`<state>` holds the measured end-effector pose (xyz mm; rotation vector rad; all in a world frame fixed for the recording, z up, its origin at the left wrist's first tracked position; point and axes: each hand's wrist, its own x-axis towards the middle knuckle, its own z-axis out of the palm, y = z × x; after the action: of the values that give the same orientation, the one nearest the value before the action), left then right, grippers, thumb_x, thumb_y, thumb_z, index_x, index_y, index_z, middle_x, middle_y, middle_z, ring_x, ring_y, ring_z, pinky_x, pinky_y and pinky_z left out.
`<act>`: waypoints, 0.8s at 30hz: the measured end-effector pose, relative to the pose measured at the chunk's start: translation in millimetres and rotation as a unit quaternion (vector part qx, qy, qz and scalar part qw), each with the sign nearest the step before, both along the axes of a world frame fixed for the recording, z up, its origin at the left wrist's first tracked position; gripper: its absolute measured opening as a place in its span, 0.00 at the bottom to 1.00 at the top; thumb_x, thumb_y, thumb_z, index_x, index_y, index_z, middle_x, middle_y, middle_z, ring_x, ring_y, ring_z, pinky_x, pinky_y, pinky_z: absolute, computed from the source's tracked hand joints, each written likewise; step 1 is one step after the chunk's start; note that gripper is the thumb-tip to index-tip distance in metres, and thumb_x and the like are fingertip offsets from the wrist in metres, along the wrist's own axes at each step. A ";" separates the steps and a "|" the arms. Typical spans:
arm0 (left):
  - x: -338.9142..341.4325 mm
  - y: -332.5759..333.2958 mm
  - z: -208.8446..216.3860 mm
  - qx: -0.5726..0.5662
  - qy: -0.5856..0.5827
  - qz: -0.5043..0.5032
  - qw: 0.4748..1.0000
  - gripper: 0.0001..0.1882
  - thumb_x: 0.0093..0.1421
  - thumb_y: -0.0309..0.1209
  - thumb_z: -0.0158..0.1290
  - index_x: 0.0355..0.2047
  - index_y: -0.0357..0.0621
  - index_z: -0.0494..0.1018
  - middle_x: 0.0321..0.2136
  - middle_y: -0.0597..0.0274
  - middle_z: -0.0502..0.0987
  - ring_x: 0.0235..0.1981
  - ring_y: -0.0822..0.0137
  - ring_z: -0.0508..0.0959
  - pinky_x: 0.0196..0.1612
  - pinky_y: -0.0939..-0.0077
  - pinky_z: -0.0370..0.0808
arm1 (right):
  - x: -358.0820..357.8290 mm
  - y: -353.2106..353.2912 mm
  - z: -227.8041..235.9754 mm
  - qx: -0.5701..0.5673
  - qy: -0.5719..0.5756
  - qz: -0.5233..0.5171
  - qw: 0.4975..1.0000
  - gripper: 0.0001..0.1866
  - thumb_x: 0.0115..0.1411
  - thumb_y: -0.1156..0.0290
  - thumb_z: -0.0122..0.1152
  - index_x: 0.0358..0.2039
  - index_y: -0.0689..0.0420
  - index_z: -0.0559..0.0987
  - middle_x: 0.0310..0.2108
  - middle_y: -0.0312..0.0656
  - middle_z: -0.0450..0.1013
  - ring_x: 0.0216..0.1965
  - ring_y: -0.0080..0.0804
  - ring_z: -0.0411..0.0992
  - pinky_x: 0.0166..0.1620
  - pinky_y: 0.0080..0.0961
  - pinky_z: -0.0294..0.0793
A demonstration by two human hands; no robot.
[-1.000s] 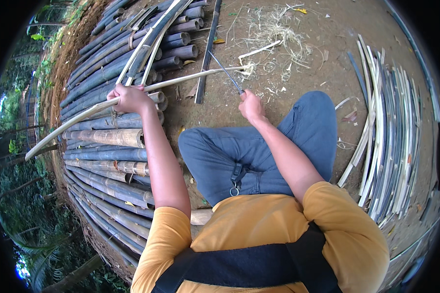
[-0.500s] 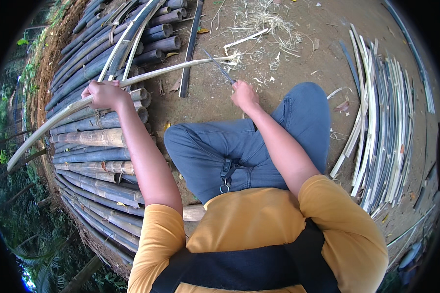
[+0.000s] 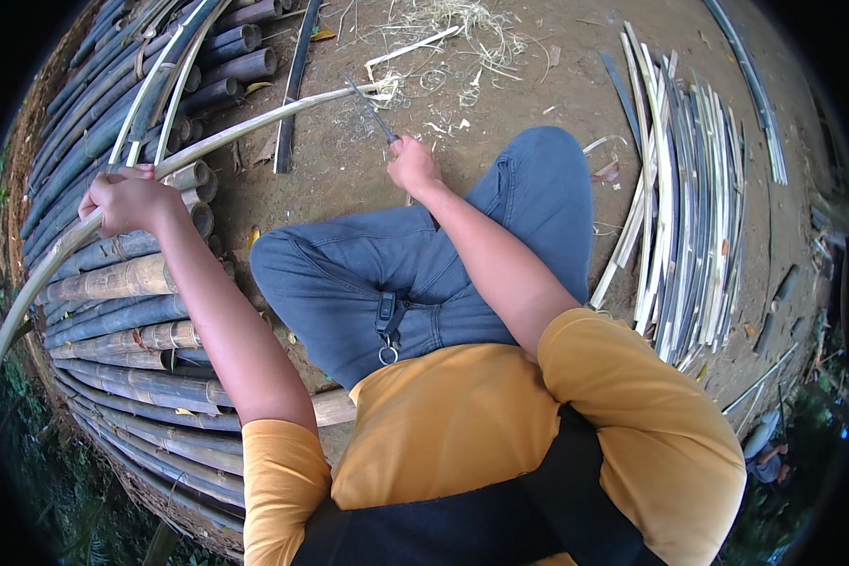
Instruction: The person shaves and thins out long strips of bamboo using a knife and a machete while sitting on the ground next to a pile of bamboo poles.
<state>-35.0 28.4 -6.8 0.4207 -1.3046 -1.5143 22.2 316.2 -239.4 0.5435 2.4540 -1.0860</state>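
Note:
My left hand is closed around a long pale bamboo strip, near the ends of the stacked poles. From there the strip bows down to the left rim, and its other end reaches right to a clump of shavings on the ground. In my right hand is the handle of a knife. Its thin dark blade points up and left, with the tip close to the strip's far end. I cannot tell whether the blade touches the strip.
Dark bamboo poles are stacked along my left. More split strips lie in a bundle on the right. Curly shavings litter the dirt ahead, beside a dark slat. My crossed legs fill the middle.
The whole view has swung right, so the scene sits farther left and a little higher. Both hands keep their grips, and the strip and knife hold nearly the same places over the ground.

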 end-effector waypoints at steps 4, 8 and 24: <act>-1.7 4.0 -1.9 0.002 -0.002 -0.006 1.000 0.13 0.59 0.20 0.45 0.37 0.45 0.52 0.14 0.58 0.61 0.07 0.64 0.63 0.12 0.72 0.67 | -1.3 12.8 -20.8 0.002 -0.032 -0.076 0.997 0.11 0.66 0.61 0.53 0.43 0.51 0.78 0.42 0.51 0.78 0.48 0.50 0.76 0.48 0.46 0.74; -0.4 -12.3 -3.1 -0.016 -0.004 -0.013 1.000 0.15 0.59 0.20 0.46 0.38 0.46 0.51 0.14 0.59 0.60 0.08 0.65 0.63 0.13 0.70 0.67 | -2.0 -8.6 7.0 -0.044 0.010 -0.008 0.999 0.11 0.66 0.61 0.54 0.43 0.50 0.78 0.42 0.51 0.78 0.47 0.52 0.77 0.47 0.47 0.75; 9.2 10.5 9.2 -0.006 0.026 -0.035 0.999 0.09 0.58 0.20 0.41 0.31 0.45 0.53 0.09 0.63 0.56 0.06 0.69 0.57 0.09 0.72 0.61 | -1.6 -15.7 8.9 -0.001 0.005 0.051 0.999 0.13 0.67 0.62 0.52 0.46 0.52 0.79 0.45 0.52 0.78 0.48 0.54 0.76 0.50 0.47 0.75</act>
<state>-25.8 39.0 2.4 0.3296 -1.2985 -1.5640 20.6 300.5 -230.5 0.4078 2.4595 -1.0511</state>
